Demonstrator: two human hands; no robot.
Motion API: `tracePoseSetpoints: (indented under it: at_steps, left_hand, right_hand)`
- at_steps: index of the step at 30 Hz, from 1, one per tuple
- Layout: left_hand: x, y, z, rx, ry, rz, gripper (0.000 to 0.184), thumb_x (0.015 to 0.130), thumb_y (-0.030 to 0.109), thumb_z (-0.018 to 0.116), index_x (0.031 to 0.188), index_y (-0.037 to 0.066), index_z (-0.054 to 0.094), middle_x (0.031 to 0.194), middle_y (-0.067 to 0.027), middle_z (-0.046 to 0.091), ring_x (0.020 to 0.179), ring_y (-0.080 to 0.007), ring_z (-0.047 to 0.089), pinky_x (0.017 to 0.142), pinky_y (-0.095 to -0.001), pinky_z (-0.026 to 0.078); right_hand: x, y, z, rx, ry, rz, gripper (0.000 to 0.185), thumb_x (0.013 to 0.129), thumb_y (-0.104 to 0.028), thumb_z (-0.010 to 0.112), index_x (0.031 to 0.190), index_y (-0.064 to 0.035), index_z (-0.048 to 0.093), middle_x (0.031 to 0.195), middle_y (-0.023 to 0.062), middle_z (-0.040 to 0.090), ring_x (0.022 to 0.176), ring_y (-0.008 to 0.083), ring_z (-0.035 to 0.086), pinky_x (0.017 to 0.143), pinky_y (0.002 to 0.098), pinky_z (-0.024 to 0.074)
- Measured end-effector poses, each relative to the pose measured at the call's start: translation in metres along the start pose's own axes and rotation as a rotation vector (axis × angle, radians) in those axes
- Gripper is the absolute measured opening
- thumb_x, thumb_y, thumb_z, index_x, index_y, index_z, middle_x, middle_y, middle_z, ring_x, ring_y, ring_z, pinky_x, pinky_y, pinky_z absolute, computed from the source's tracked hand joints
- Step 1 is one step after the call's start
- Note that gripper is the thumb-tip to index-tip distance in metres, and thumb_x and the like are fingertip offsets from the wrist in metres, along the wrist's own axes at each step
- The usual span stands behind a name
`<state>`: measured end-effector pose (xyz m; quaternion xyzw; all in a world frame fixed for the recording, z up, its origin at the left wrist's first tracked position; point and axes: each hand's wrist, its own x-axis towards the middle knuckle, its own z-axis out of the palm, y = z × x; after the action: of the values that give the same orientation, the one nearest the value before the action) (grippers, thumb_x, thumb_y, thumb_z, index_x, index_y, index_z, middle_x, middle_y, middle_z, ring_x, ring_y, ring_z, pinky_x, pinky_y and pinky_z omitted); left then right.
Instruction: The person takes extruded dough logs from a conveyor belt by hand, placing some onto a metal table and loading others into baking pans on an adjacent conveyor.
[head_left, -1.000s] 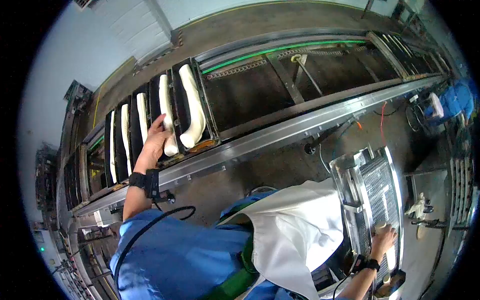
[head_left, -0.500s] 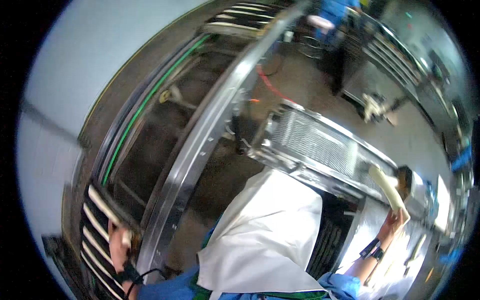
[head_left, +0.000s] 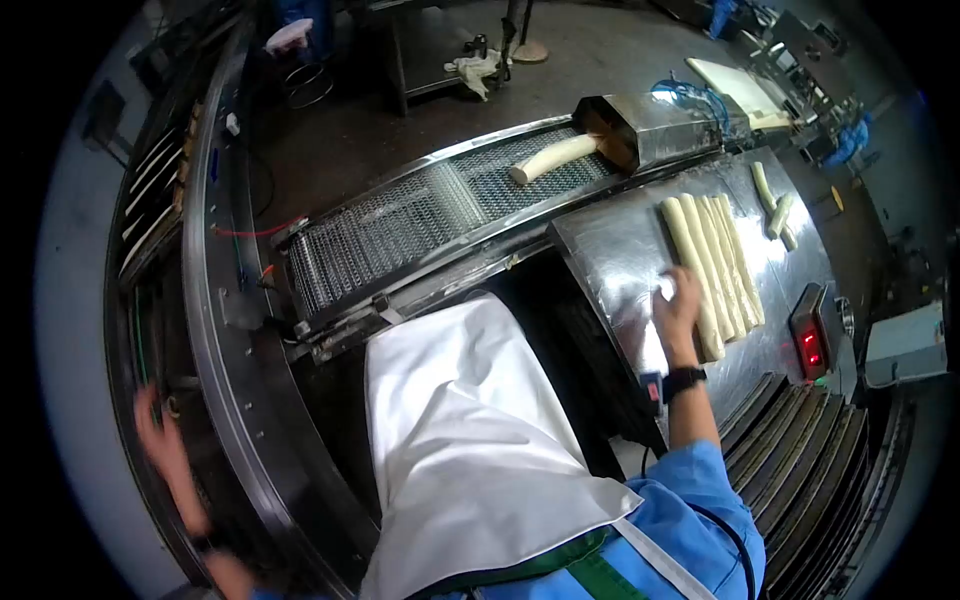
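My right hand is on the steel table, at the near-left side of a row of long pale dough rolls. Its fingers are apart and curved, with nothing seen in them; whether they touch the nearest roll I cannot tell. Off to the left, my left hand is spread and slightly blurred over the long metal-framed channel, holding nothing. One more dough roll lies on the mesh conveyor, its far end by the opening of a metal housing.
Shorter dough pieces lie at the table's far side. A device with red lit digits stands at its right edge, above a stack of grooved trays. A steel rail runs along my left. Thin dough strips lie farther up.
My view has swung to the right. My right hand has let go of a dough roll and is now by the row. My left hand has left the dough strips in the grooved tray and spread open.
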<state>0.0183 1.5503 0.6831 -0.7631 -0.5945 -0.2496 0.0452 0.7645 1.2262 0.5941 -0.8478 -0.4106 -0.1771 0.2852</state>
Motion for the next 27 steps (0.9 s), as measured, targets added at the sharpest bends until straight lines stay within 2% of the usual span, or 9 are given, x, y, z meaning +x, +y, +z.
tracePoseSetpoints:
  at_steps: [3,4,7,10,12,15,17,21,27]
  left_hand:
    - [0.133,0.117,0.045,-0.098,-0.076,0.415,0.037,0.083,0.005,0.056,0.119,0.002,0.059,0.122,-0.0161,0.057,0.117,-0.0301,0.053,0.098,-0.0374,0.041]
    - [0.163,0.144,0.071,-0.245,0.009,0.455,0.029,0.08,0.008,0.056,0.107,0.003,0.064,0.107,-0.0168,0.062,0.104,-0.0333,0.058,0.089,-0.0403,0.047]
    - [0.218,0.239,0.116,-0.046,0.123,0.491,0.034,0.077,0.008,0.053,0.109,0.009,0.065,0.107,-0.0158,0.064,0.105,-0.0335,0.059,0.088,-0.0449,0.047]
    - [0.191,0.328,0.146,-0.303,-0.11,0.389,0.037,0.078,0.006,0.051,0.111,0.012,0.066,0.11,-0.0151,0.064,0.108,-0.0329,0.058,0.093,-0.0439,0.046]
    - [0.149,0.357,0.156,-0.38,-0.091,0.663,0.031,0.076,-0.001,0.049,0.101,0.005,0.067,0.101,-0.0179,0.064,0.1,-0.0341,0.059,0.095,-0.0413,0.044]
    - [0.065,0.334,0.169,-0.13,-0.221,0.934,0.032,0.076,0.003,0.055,0.105,0.009,0.064,0.108,-0.0106,0.057,0.111,-0.0272,0.052,0.105,-0.0523,0.033]
    - [0.033,0.29,0.158,-0.215,-0.29,0.983,0.029,0.073,0.006,0.062,0.101,0.009,0.064,0.109,-0.0102,0.058,0.116,-0.0268,0.05,0.106,-0.0498,0.03]
    - [0.039,0.168,0.121,0.014,-0.398,0.702,0.034,0.071,0.001,0.059,0.104,0.007,0.064,0.114,-0.014,0.057,0.118,-0.0311,0.048,0.104,-0.0442,0.034]
    - [0.029,0.04,0.101,0.163,-0.479,0.275,0.051,0.081,0.017,0.063,0.128,0.003,0.049,0.135,-0.0176,0.044,0.134,-0.0341,0.032,0.111,-0.0471,0.026]
  right_hand:
    - [0.06,-0.085,0.029,0.166,-0.131,-0.312,0.026,0.068,-0.001,0.061,0.093,-0.0082,0.059,0.097,0.0162,0.055,0.097,0.0373,0.048,0.084,0.0445,0.0412]
    - [0.082,-0.1,0.051,0.217,-0.159,-0.436,0.027,0.068,-0.001,0.062,0.094,-0.0077,0.059,0.096,0.0161,0.054,0.095,0.0376,0.048,0.084,0.0455,0.0412]
    - [0.144,-0.184,0.089,0.255,-0.32,-0.627,0.029,0.07,-0.004,0.065,0.098,-0.0074,0.061,0.101,0.0162,0.056,0.101,0.0366,0.05,0.086,0.0447,0.0437]
    - [0.172,-0.242,0.132,0.149,-0.518,-0.729,0.034,0.069,-0.003,0.065,0.103,-0.0072,0.061,0.107,0.0183,0.056,0.104,0.0371,0.051,0.088,0.0441,0.0454]
    - [0.167,-0.276,0.14,0.11,-0.59,-0.71,0.039,0.069,-0.002,0.065,0.107,-0.0073,0.061,0.11,0.0195,0.056,0.106,0.0369,0.051,0.091,0.0435,0.0454]
    - [0.13,-0.289,0.154,0.129,-0.656,-0.595,0.044,0.069,-0.003,0.064,0.113,-0.0074,0.058,0.114,0.0184,0.055,0.112,0.036,0.049,0.095,0.0455,0.0435]
    - [0.107,-0.277,0.146,-0.055,-0.575,-0.682,0.047,0.071,-0.007,0.064,0.117,-0.0072,0.056,0.12,0.0177,0.052,0.121,0.0357,0.044,0.099,0.05,0.0399]
    - [0.093,-0.229,0.154,-0.265,-0.503,-0.711,0.048,0.076,-0.015,0.065,0.122,-0.0101,0.053,0.131,0.0106,0.046,0.132,0.0339,0.033,0.102,0.0607,0.0329]
    - [0.097,-0.239,0.165,-0.204,-0.484,-0.681,0.056,0.074,-0.011,0.068,0.126,-0.0162,0.047,0.118,0.009,0.051,0.122,0.0289,0.042,0.102,0.0619,0.0308]
